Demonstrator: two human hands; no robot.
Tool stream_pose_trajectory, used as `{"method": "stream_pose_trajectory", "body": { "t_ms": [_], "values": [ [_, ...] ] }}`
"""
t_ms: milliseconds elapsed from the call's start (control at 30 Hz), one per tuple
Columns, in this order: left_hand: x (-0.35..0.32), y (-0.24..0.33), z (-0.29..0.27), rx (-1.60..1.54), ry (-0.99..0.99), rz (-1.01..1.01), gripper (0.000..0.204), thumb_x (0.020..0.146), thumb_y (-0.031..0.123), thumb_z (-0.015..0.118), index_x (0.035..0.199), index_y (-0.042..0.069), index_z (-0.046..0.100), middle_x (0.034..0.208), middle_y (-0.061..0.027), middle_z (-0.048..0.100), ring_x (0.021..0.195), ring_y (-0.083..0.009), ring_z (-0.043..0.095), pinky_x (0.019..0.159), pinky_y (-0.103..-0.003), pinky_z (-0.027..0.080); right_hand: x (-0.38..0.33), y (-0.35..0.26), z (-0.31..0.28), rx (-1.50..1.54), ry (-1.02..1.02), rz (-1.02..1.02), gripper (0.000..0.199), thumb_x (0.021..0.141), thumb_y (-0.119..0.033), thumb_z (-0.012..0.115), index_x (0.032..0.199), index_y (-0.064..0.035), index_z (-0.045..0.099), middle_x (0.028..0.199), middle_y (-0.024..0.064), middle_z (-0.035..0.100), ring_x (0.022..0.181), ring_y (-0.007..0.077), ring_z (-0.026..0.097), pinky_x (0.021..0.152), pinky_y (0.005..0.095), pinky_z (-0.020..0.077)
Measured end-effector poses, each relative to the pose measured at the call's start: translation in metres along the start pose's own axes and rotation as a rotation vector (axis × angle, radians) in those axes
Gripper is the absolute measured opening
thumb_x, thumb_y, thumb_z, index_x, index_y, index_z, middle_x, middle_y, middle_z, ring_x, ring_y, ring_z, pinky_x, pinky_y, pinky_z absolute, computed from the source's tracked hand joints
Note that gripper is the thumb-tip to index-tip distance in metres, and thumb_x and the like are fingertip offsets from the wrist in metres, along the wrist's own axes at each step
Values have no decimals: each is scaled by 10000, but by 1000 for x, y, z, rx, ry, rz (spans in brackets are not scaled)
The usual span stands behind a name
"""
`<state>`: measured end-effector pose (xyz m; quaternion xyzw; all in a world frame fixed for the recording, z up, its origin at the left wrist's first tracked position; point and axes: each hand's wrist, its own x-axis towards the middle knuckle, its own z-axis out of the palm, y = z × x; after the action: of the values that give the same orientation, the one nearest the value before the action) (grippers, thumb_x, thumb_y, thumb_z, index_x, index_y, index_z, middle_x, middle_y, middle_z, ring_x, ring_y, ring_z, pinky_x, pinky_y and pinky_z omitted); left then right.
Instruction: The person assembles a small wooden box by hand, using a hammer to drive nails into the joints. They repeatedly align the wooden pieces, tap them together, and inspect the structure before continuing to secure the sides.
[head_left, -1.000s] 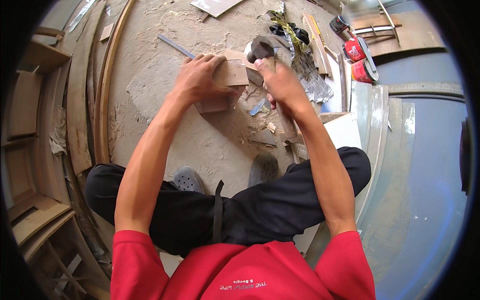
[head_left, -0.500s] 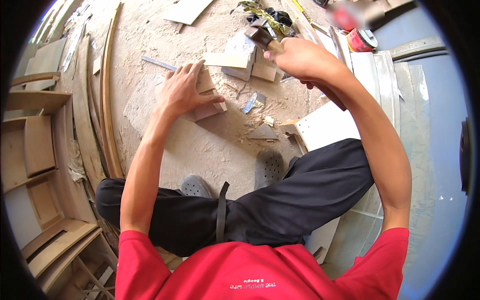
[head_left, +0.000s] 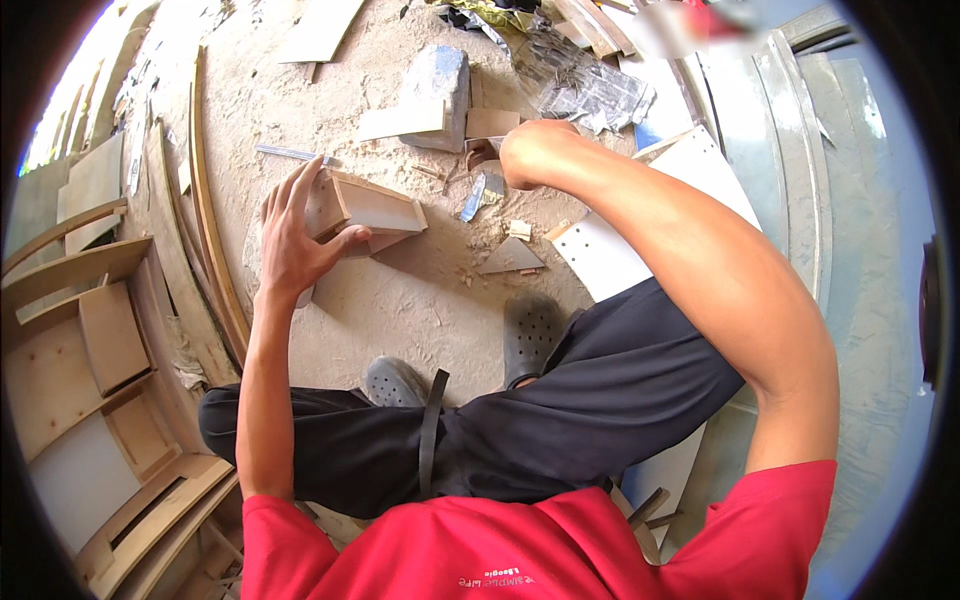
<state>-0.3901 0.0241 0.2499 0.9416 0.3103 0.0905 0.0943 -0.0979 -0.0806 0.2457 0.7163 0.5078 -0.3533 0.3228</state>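
Note:
My left hand (head_left: pixel 292 232) grips the left end of a small wooden box (head_left: pixel 381 204), with its fingers over the far side and its thumb along the near edge. The box is tilted on the dusty floor and shows a pale face with wooden edges. To the right of it, my right hand (head_left: pixel 535 152) is bent down and closed, its fingers mostly hidden behind the wrist. A brown part of the hammer (head_left: pixel 482 152) seems to show just beside that hand. Beyond the box, a pale wooden strip (head_left: pixel 402 121) leans on a worn block (head_left: pixel 440 95).
A white drilled panel (head_left: pixel 610 252) lies under my right forearm. Wood scraps, a grey triangular offcut (head_left: pixel 511 257) and crumpled newspaper (head_left: pixel 598 92) lie about. Long planks (head_left: pixel 197 200) and a wooden cabinet frame (head_left: pixel 75 350) line the left; glass sheets (head_left: pixel 850 250) stand at the right.
My right hand has come down toward me and left, and the hammer head raised earlier is now mostly hidden. My left hand has moved left and nearer, and the box is turned more into view.

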Motion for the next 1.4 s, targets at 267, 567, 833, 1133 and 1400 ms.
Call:
{"method": "stream_pose_trajectory", "body": {
  "t_ms": [267, 567, 833, 1133, 1400],
  "values": [
    [20, 4, 10, -363, 68, -176, 784, 935, 682, 540, 1412, 60, 553, 1380, -199, 586, 1306, -352, 540, 1091, -477, 418, 7, 21, -4, 148, 37, -74, 355, 803, -30, 505, 1077, 48, 717, 1002, 183, 746, 849, 302, 738, 712, 457, 589],
    [67, 40, 26, -300, 5, -283, 630, 990, 562, 559, 1341, 41, 615, 1295, -198, 645, 1246, -318, 591, 1059, -445, 456, 25, 86, 15, 294, 34, 117, 288, 880, -78, 449, 879, 105, 672, 677, 223, 662, 554, 329, 676, 518, 464, 550],
    [121, 122, 55, -523, -39, -131, 424, 947, 374, 699, 1235, 63, 692, 1198, -140, 708, 1099, -245, 673, 903, -360, 558, 25, 149, 38, 478, 62, 239, 308, 839, -52, 446, 986, 87, 678, 783, 226, 699, 620, 325, 693, 586, 479, 556],
    [223, 160, 268, -708, -219, -404, 278, 858, 297, 746, 1075, 124, 771, 977, -104, 763, 919, -254, 722, 828, -374, 554, 22, 176, 63, 764, 352, 310, 446, 976, -363, 590, 996, 76, 663, 764, 202, 693, 531, 302, 674, 588, 436, 560],
    [281, 165, 330, -533, -123, -346, 226, 849, 271, 723, 1030, 140, 756, 1056, -156, 724, 998, -361, 684, 884, -438, 537, 18, 170, 61, 651, 265, 277, 418, 963, -374, 606, 1130, -1, 693, 1114, 235, 714, 1089, 373, 681, 941, 474, 531]
  ]
}}
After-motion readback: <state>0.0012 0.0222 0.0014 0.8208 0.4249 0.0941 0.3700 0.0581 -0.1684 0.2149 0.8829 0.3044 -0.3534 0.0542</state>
